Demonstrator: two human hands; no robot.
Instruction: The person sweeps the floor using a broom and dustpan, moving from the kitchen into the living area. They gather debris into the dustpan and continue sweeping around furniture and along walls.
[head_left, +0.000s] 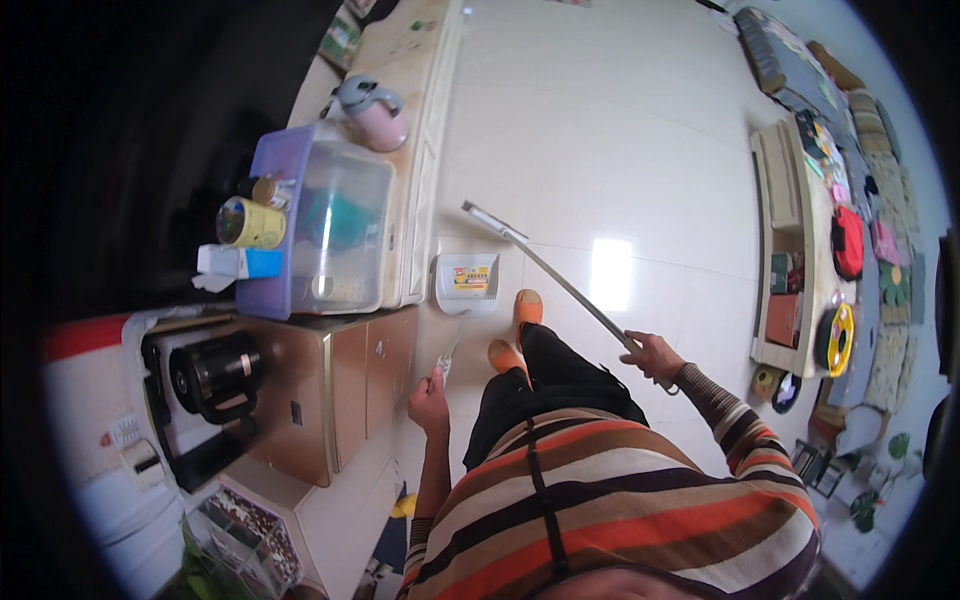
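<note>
My right hand (654, 358) is closed around the upper handle of a long-handled broom (564, 283). The narrow broom head lies on the pale tiled floor, up and left of my feet. In my left hand (430, 403) is the top of the handle of a light grey dustpan (448, 293). The dustpan pan rests on the floor beside the white cabinet, with a yellow sticker that bears writing inside it. No debris can be made out in the pan at this size.
My orange slippers (528, 308) are just right of the dustpan. A white cabinet (424, 202) with a clear storage box (337, 225) and a pink thermos jug (381, 126) borders the floor at left. A low table (813, 300) holding several items stands at right, before a sofa.
</note>
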